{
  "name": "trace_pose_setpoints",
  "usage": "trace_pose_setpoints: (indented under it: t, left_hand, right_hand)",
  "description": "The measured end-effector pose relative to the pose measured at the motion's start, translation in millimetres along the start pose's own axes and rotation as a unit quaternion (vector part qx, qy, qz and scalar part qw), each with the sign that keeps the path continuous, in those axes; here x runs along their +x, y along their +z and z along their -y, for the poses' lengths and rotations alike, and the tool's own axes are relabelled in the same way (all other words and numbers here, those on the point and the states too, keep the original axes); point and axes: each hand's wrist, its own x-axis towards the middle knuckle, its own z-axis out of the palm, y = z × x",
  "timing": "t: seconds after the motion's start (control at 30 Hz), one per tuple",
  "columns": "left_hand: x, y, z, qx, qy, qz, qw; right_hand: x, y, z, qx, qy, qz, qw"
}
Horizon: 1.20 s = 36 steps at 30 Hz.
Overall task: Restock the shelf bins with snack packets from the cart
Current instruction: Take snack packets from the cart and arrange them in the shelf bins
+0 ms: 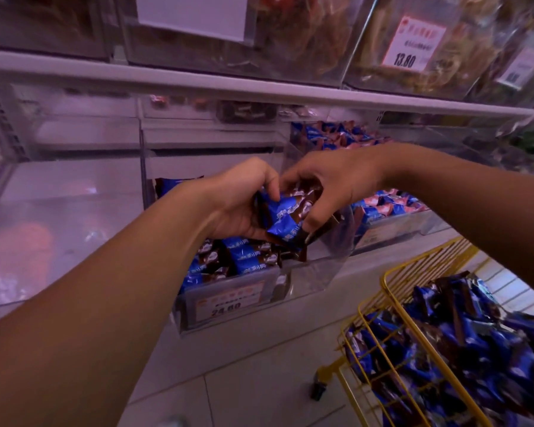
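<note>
Both hands meet over a clear plastic shelf bin (305, 272) in the middle of the shelf. My left hand (238, 198) grips a bunch of blue-and-brown snack packets (285, 218) from the left, fingers curled round them. My right hand (327, 183) pinches the same bunch from above and the right. Below the hands, the bin holds several more of these packets (238, 260). At the lower right a yellow wire cart (392, 291) is piled with the same blue packets (475, 343).
A price label reading 24.80 (228, 300) fronts the bin. The bin to the right (392, 223) holds blue-and-pink packets. The clear bin at left (59, 211) looks mostly bare. A white shelf rail (259, 90) runs overhead, with bins of dried snacks above. Pale tiled floor lies below.
</note>
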Motion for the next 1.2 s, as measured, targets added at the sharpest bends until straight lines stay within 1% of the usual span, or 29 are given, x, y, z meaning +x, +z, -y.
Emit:
trace_pose_setpoints:
  t: [0.13,0.3,0.33,0.4,0.43,0.47,0.5,0.53,0.57,0.63,0.67,0.7,0.77,0.8,0.87,0.97,1.0,1.1,1.13,1.2]
  left_hand:
    - [4,1,3,0.015,0.001,-0.022,1.000]
    - [5,-6,6,0.036,-0.003,-0.051,0.998]
    - [6,-8,5,0.045,-0.002,-0.068,0.997]
    - [11,-9,3,0.084,0.009,-0.144,0.986]
    - [12,-8,3,0.125,0.025,-0.194,0.973]
    - [14,-9,4,0.201,0.045,-0.243,0.948]
    - [15,-11,6,0.301,0.072,-0.274,0.911]
    - [15,-12,9,0.395,0.095,-0.275,0.872]
    - [12,-12,12,0.465,0.091,-0.245,0.846]
    - [7,-10,18,0.554,0.036,-0.142,0.819]
    - [4,-9,21,0.588,0.011,-0.104,0.802]
    - [2,-8,22,0.614,0.000,-0.085,0.785]
    - [-2,-8,21,0.641,0.010,-0.086,0.763]
    - [-3,-9,20,0.643,0.017,-0.092,0.760]
    - [-3,-10,21,0.632,0.024,-0.099,0.768]
    - [-2,-8,21,0.603,0.071,-0.111,0.787]
    - [-1,-7,22,0.596,0.089,-0.113,0.790]
    - [0,-6,22,0.574,0.113,-0.103,0.804]
    - [0,-5,23,0.576,0.113,-0.098,0.804]
    - [2,-4,24,0.587,0.110,-0.092,0.797]
  right_hand:
    - [12,4,8,-0.099,0.006,0.007,0.995]
    - [7,2,10,-0.123,-0.020,-0.036,0.992]
    - [5,1,9,-0.132,-0.025,-0.041,0.990]
    - [0,0,9,-0.187,-0.016,-0.036,0.981]
    - [-1,0,9,-0.228,0.000,-0.027,0.973]
    - [-1,0,10,-0.267,0.017,-0.015,0.964]
    - [0,2,10,-0.298,0.033,-0.001,0.954]
    - [3,5,11,-0.321,0.043,0.012,0.946]
    - [8,9,11,-0.339,0.051,0.029,0.939]
    - [18,18,10,-0.348,0.071,0.071,0.932]
    - [22,20,9,-0.336,0.079,0.088,0.934]
    - [24,21,7,-0.317,0.085,0.098,0.939]
    - [24,22,2,-0.286,0.081,0.104,0.949]
    - [23,24,-1,-0.272,0.078,0.106,0.953]
    - [20,30,-3,-0.249,0.077,0.111,0.959]
    - [18,34,0,-0.271,0.050,0.126,0.953]
    - [17,32,2,-0.287,0.048,0.123,0.949]
    - [11,20,12,-0.292,0.062,0.073,0.952]
    - [9,18,15,-0.288,0.059,0.063,0.954]
    - [7,19,15,-0.260,0.065,0.071,0.961]
